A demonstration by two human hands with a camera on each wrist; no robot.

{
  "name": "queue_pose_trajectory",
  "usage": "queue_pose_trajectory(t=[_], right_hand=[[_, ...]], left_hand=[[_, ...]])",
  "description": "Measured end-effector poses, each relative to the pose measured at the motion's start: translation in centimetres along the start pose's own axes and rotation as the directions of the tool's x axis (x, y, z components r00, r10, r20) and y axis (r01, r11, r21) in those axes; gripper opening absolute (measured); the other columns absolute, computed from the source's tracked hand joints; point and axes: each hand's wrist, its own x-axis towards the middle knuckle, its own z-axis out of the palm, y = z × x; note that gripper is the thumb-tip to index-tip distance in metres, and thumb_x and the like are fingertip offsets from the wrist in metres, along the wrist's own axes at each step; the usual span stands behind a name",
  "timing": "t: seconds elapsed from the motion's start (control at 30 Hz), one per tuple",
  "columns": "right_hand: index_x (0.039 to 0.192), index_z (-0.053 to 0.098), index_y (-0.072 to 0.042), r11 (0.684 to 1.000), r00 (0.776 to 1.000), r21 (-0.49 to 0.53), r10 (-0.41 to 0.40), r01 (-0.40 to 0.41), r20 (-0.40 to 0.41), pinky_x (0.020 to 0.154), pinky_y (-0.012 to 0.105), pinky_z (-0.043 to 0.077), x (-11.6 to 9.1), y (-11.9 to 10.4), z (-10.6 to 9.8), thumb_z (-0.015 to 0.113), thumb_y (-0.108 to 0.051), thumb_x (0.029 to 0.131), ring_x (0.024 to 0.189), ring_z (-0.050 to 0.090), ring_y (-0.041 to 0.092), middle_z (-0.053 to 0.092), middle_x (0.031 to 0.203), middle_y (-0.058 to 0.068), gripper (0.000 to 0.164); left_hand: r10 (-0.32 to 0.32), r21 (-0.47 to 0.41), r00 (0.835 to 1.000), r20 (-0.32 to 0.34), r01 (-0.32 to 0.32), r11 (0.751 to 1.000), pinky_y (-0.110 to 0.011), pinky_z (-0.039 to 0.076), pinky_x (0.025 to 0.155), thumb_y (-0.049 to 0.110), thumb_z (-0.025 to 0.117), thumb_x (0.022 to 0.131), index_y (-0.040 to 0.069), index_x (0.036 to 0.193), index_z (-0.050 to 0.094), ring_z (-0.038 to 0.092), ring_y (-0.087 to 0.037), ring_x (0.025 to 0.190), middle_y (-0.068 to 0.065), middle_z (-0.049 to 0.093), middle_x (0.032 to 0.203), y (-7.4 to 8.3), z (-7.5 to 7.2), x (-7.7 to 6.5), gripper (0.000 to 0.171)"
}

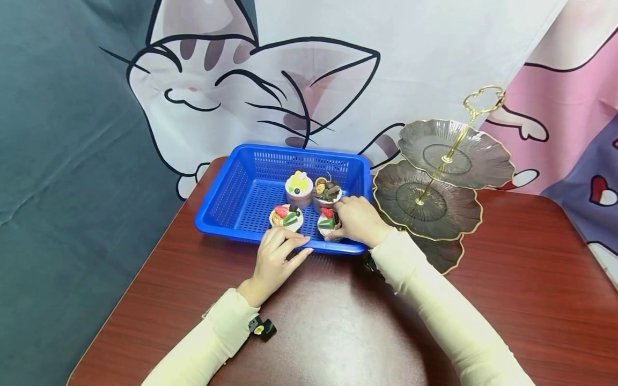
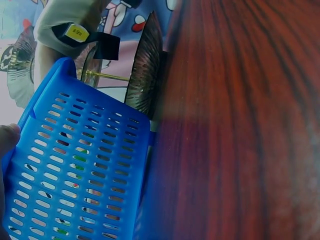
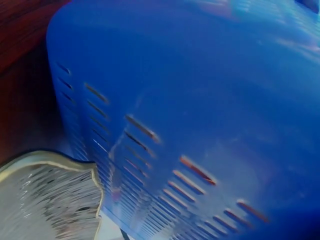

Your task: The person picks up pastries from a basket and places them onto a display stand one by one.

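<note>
A blue plastic basket [image 1: 227, 231] holds several small cupcakes. My left hand [image 1: 277, 257] is at its front rim, fingers over the edge and thumb outside, pinching it; a fingertip shows at that rim in the left wrist view. Just behind those fingers sits a cupcake with strawberry and green fruit slices [image 1: 287, 217]. My right hand [image 1: 362, 221] reaches over the right front corner and grips a similar strawberry-topped cupcake [image 1: 327, 221] between thumb and fingers. Behind it stand a chocolate-topped cupcake [image 1: 326, 192] and a yellow-topped cupcake [image 1: 299, 187].
A tiered stand of smoky scalloped plates [image 1: 429, 201] with a gold rod and ring handle stands close to the basket's right side. Everything rests on a reddish-brown wooden table [image 1: 531, 257]. A cat-print cloth [image 1: 333, 59] hangs behind.
</note>
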Motion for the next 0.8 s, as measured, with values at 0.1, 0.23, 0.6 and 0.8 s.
queue_pose_trajectory(t=[0.1, 0.23, 0.6, 0.8], right_hand=[[0.103, 0.068, -0.003, 0.999, 0.999, -0.041, 0.013, -0.012, 0.036, 0.085, 0.044, 0.046, 0.08, -0.06, 0.0, 0.081, -0.056, 0.066, 0.097, 0.063, 0.033, 0.069, 0.1, 0.013, 0.066], [0.098, 0.067, -0.006, 0.996, 0.997, -0.084, 0.028, -0.021, 0.072, 0.083, 0.042, 0.044, 0.27, -0.12, 0.04, 0.08, -0.057, 0.065, 0.098, 0.063, 0.031, 0.069, 0.099, 0.012, 0.063], [0.101, 0.067, -0.006, 0.999, 0.996, -0.033, 0.044, -0.041, 0.073, 0.086, 0.043, 0.043, 0.55, -0.12, 0.26, 0.079, -0.051, 0.068, 0.098, 0.064, 0.03, 0.069, 0.099, 0.011, 0.058], [0.105, 0.067, -0.004, 0.999, 0.998, 0.014, 0.039, -0.039, 0.039, 0.086, 0.043, 0.043, 0.37, -0.01, 0.32, 0.079, -0.051, 0.068, 0.097, 0.064, 0.029, 0.068, 0.1, 0.011, 0.061]], left_hand=[[0.005, -0.002, 1.0, -0.004, -0.005, 1.0, -0.037, 0.044, 0.077, 0.028, 0.073, 0.084, 0.007, 0.091, 0.074, 0.061, -0.022, 0.086, -0.005, 0.067, 0.089, -0.04, 0.04, 0.0, 0.022], [0.01, -0.002, 1.0, -0.01, -0.01, 1.0, -0.037, 0.044, 0.076, 0.03, 0.071, 0.087, 0.007, 0.091, 0.074, 0.061, -0.022, 0.085, -0.005, 0.067, 0.088, -0.11, 0.06, 0.03, 0.023], [0.009, 0.002, 1.0, -0.006, -0.009, 1.0, -0.037, 0.044, 0.077, 0.028, 0.073, 0.084, 0.007, 0.09, 0.074, 0.061, -0.021, 0.086, -0.005, 0.067, 0.089, -0.06, -0.09, 0.07, 0.022], [0.011, 0.007, 1.0, -0.002, -0.011, 1.0, -0.036, 0.044, 0.077, 0.03, 0.072, 0.086, 0.008, 0.091, 0.074, 0.061, -0.021, 0.087, -0.004, 0.067, 0.09, -0.04, 0.0, 0.01, 0.023]])
